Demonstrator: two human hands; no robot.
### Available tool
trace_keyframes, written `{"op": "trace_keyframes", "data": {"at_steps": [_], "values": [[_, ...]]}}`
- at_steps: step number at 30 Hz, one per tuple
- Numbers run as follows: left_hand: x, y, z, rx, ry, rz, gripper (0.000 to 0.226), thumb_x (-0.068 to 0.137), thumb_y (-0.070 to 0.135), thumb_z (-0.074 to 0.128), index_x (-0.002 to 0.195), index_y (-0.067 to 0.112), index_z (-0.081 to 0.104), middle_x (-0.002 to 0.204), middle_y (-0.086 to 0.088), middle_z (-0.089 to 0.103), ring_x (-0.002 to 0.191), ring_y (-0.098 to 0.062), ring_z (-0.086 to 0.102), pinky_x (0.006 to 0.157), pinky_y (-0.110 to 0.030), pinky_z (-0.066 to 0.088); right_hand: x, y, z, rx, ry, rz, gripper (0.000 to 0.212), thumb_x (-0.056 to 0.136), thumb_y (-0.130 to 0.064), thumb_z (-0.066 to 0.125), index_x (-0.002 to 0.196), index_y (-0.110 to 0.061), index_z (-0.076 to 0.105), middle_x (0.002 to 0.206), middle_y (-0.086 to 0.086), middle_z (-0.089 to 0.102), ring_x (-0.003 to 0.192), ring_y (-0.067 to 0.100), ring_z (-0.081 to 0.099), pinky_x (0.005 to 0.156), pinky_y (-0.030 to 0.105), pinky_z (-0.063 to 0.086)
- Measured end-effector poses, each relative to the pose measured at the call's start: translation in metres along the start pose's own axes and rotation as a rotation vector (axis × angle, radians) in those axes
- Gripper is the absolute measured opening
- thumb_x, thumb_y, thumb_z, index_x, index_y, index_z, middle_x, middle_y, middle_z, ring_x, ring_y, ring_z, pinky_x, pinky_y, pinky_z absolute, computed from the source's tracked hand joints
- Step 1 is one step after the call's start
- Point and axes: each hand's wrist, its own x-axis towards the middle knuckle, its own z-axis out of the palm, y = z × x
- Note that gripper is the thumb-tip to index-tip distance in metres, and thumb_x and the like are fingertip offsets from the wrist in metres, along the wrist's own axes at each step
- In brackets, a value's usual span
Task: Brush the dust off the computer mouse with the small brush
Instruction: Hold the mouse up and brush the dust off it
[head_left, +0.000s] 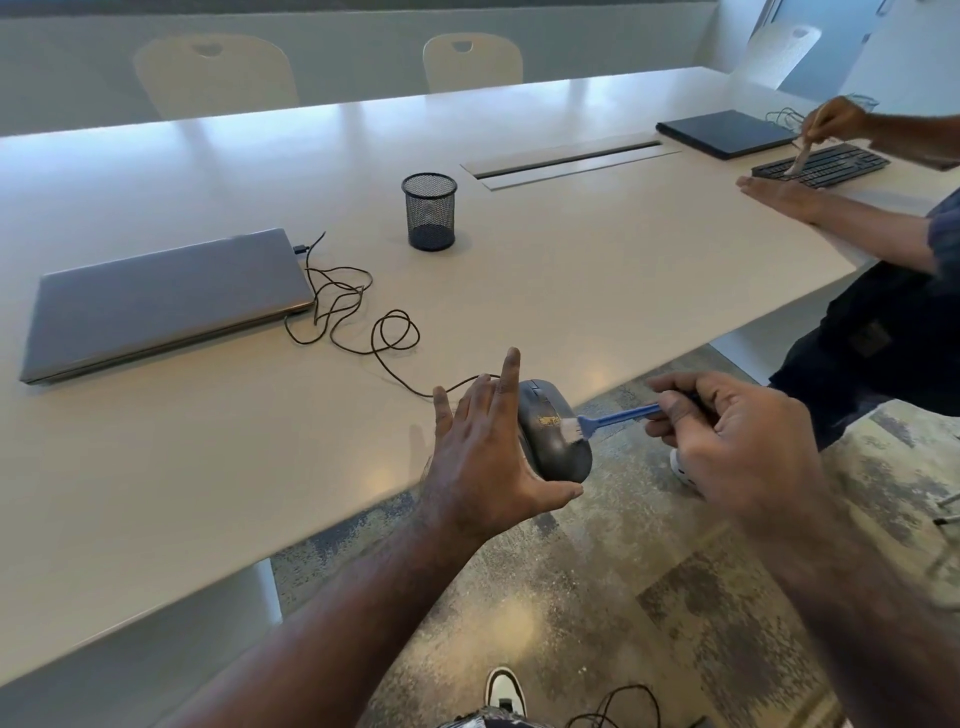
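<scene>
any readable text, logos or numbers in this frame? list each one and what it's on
None can be read.
Keyboard: key legends too small and blurred.
Computer mouse: a yellowish patch on top, no legible mark.
Grey laptop: lid shows no visible logo.
Dark laptop: no visible mark.
Small brush, mesh pen cup: no lettering seen.

mouse (553, 439): dark grey, yellowish specks | brush (613, 417): blue, white bristles | laptop (161, 301): grey | cup (430, 211): black mesh
</scene>
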Motion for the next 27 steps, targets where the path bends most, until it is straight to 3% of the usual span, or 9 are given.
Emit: {"op": "trace_keyframes", "data": {"at_steps": [3, 7, 10, 14, 18, 21, 27], "values": [[-0.001, -0.001, 0.0, -0.004, -0.003, -0.002, 0.145, 0.058, 0.074, 0.077, 0.152, 0.034, -0.026, 0.162, -0.004, 0.023, 0.152, -0.019, 0.011, 0.12, -0.051, -0.016, 0.007, 0.005, -0.008, 0.025, 0.018, 0.045, 0.021, 0.094, -0.016, 0.062, 0.091, -0.036, 0.068, 0.075, -0.019, 0.072, 0.071, 0.002, 0.071, 0.064, 0.024, 0.06], [0.0, -0.001, 0.001, -0.008, -0.004, 0.001, 0.145, 0.057, 0.075, 0.076, 0.153, 0.033, -0.023, 0.16, -0.005, 0.025, 0.152, -0.019, 0.013, 0.121, -0.054, -0.012, 0.004, 0.001, -0.005, 0.116, -0.025, 0.011, 0.021, 0.093, -0.014, 0.063, 0.094, -0.033, 0.07, 0.077, -0.014, 0.074, 0.072, 0.006, 0.073, 0.065, 0.022, 0.059], [0.001, -0.001, 0.003, -0.01, -0.008, 0.01, 0.144, 0.056, 0.076, 0.075, 0.153, 0.034, -0.023, 0.16, -0.005, 0.027, 0.151, -0.02, 0.015, 0.121, -0.054, -0.012, 0.004, 0.002, 0.001, 0.038, -0.055, 0.014, 0.023, 0.094, -0.016, 0.063, 0.091, -0.038, 0.068, 0.075, -0.019, 0.072, 0.071, 0.002, 0.072, 0.064, 0.026, 0.061], [0.001, -0.004, 0.003, -0.014, -0.008, 0.005, 0.144, 0.055, 0.076, 0.075, 0.153, 0.035, -0.022, 0.159, -0.003, 0.027, 0.151, -0.019, 0.014, 0.121, -0.053, -0.013, 0.012, 0.008, -0.006, -0.037, 0.028, -0.008, 0.026, 0.094, -0.019, 0.062, 0.087, -0.044, 0.065, 0.078, -0.024, 0.071, 0.073, -0.002, 0.07, 0.067, 0.025, 0.06], [0.002, -0.005, 0.004, -0.008, -0.027, 0.005, 0.143, 0.055, 0.076, 0.073, 0.152, 0.036, -0.023, 0.161, -0.004, 0.025, 0.152, -0.02, 0.012, 0.12, -0.054, -0.013, 0.012, -0.001, -0.009, -0.099, 0.014, -0.23, 0.021, 0.093, -0.02, 0.06, 0.107, -0.033, 0.069, 0.083, -0.019, 0.071, 0.082, 0.0, 0.07, 0.073, 0.023, 0.059], [0.003, -0.005, 0.004, -0.006, -0.034, 0.015, 0.143, 0.056, 0.076, 0.074, 0.152, 0.036, -0.025, 0.161, -0.004, 0.025, 0.152, -0.019, 0.012, 0.121, -0.054, -0.013, 0.009, -0.008, -0.007, -0.23, -0.074, -0.444, 0.031, 0.087, -0.001, 0.066, 0.109, -0.021, 0.072, 0.097, -0.014, 0.07, 0.088, -0.001, 0.067, 0.079, 0.018, 0.055], [0.004, -0.009, 0.002, 0.009, -0.041, 0.005, 0.145, 0.056, 0.076, 0.075, 0.152, 0.035, -0.025, 0.162, -0.004, 0.024, 0.152, -0.019, 0.012, 0.12, -0.053, -0.014, 0.009, -0.018, -0.015, -0.425, -0.23, -0.57, 0.039, 0.076, 0.012, 0.071, 0.105, -0.014, 0.074, 0.1, -0.003, 0.074, 0.079, 0.016, 0.071, 0.067, 0.037, 0.061]]}}
